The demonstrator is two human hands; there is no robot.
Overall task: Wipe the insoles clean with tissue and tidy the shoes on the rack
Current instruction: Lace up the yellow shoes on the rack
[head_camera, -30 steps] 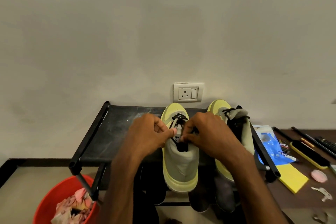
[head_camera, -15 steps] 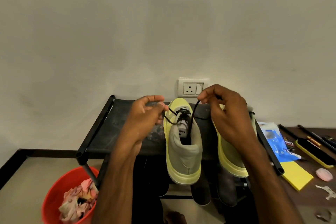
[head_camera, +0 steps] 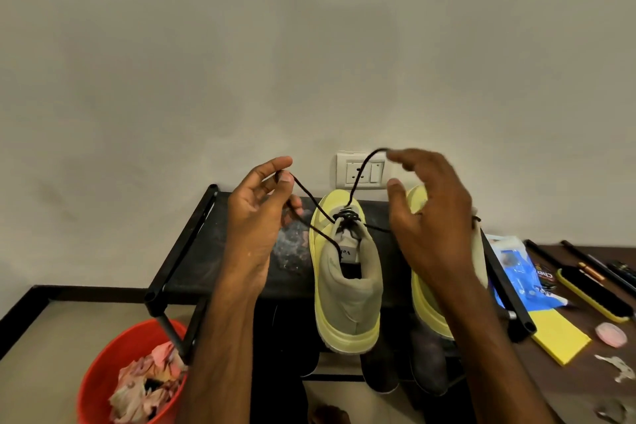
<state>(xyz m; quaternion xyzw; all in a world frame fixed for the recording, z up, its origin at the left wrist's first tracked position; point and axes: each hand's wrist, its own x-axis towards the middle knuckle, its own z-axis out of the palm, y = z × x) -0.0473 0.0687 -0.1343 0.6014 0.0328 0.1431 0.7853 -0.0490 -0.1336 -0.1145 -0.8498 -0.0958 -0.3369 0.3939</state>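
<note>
Nearest, bottom left: red bucket is sitting on the floor, carrying crumpled used tissue. Dark shoes are standing on the lower shelf, mostly in shadow.

Task's thing: the shoe, grey upper on a yellow sole, is standing heel toward the camera on the top shelf of the black rack, with the heel overhanging the front rail. Its partner shoe is standing just beside it, largely covered by the right forearm.

Change: a second ago both hands were working low at the tongue. Now they are rising and spreading, drawing the black lace out to either side.
- Left hand: narrow grip, pinching one lace end between thumb and forefinger.
- Right hand: blurring. The other end is arcing up to its forefinger, thumb apart. Cannot tell whether this grip is holding.

Judgement: wiping looks finished here and tidying is proceeding, likely a knot being set. Pulling hard is risking tipping the overhanging shoe.

Right, on the counter: blue packet, yellow pad, brush, keys. None of these is obstructing.

Farthest: wall socket.
</note>
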